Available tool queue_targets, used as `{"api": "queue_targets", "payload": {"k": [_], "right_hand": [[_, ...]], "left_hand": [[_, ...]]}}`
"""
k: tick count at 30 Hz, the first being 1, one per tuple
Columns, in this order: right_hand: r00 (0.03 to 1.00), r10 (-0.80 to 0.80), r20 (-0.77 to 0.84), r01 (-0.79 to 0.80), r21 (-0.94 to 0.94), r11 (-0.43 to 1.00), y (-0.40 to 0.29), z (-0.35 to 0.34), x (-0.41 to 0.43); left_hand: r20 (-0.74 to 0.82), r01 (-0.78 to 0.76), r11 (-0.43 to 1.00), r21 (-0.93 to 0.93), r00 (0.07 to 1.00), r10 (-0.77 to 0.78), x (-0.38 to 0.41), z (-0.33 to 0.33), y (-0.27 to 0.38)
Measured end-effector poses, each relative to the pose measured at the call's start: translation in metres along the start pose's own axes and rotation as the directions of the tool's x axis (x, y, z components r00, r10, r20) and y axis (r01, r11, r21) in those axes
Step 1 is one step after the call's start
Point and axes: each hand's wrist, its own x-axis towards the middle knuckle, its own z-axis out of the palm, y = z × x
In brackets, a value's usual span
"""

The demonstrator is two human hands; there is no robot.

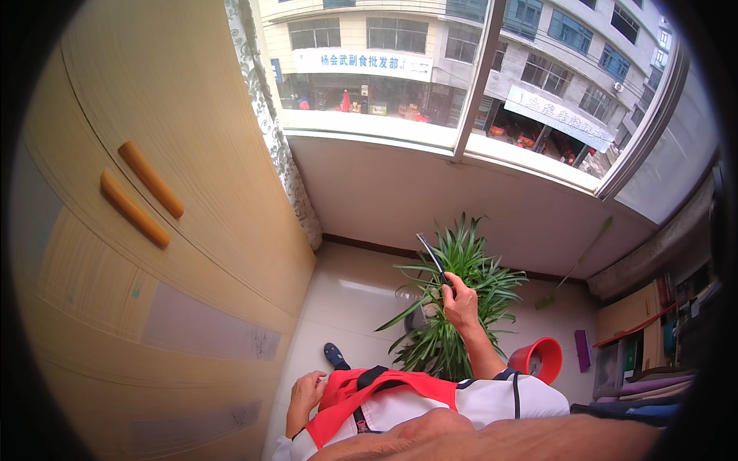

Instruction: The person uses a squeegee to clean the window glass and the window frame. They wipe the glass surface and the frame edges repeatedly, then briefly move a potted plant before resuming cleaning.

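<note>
My right hand (pixel 461 302) grips a slim tool (pixel 431 253) by its dark handle. Its pale, narrow shaft points up and left, with a small crosspiece at the tip; the exact kind of tool is unclear. Directly beneath that hand spreads a potted plant (pixel 470 253) with long, strap-like green leaves. Foliage hides most of its dark pot (pixel 414 320). At lower left, my left hand (pixel 308 390) rests beside the red apron (pixel 346 387) on my body. Its fingers are partly bent near the cloth, and whether they pinch it cannot be made out.
A red bucket (pixel 536 360) stands right of the plant, near a purple box (pixel 582 350). A long-handled tool (pixel 582 258) leans against the wall below the window (pixel 375 135). A wooden wardrobe (pixel 230 190) lines the left; shelving with folded cloth (pixel 657 385) is at right.
</note>
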Motion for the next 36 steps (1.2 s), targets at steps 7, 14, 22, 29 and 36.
{"api": "queue_targets", "payload": {"k": [7, 14, 22, 29, 36], "right_hand": [[0.976, 0.015, -0.218, -0.024, -0.04, 0.999, -0.028, 0.017, 0.057], [0.983, -0.008, -0.182, -0.009, -0.094, 0.996, -0.085, 0.076, 0.125], [0.995, -0.08, -0.066, 0.073, -0.108, 0.991, -0.134, 0.128, 0.176], [0.974, -0.226, -0.02, 0.223, -0.105, 0.969, -0.137, 0.164, 0.235], [0.938, -0.334, 0.092, 0.34, -0.065, 0.938, -0.142, 0.222, 0.347]], "left_hand": [[0.114, -0.205, 0.978, 0.039, 0.973, 0.199, 0.127, -0.051, -0.012], [0.046, -0.202, 0.979, 0.016, 0.979, 0.201, 0.231, -0.12, -0.024], [0.007, -0.299, 0.954, 0.013, 0.954, 0.299, 0.313, -0.162, -0.036], [0.008, -0.388, 0.922, 0.008, 0.922, 0.388, 0.385, -0.184, 0.01], [-0.152, -0.542, 0.841, 0.006, 0.83, 0.536, 0.479, -0.203, 0.075]]}}
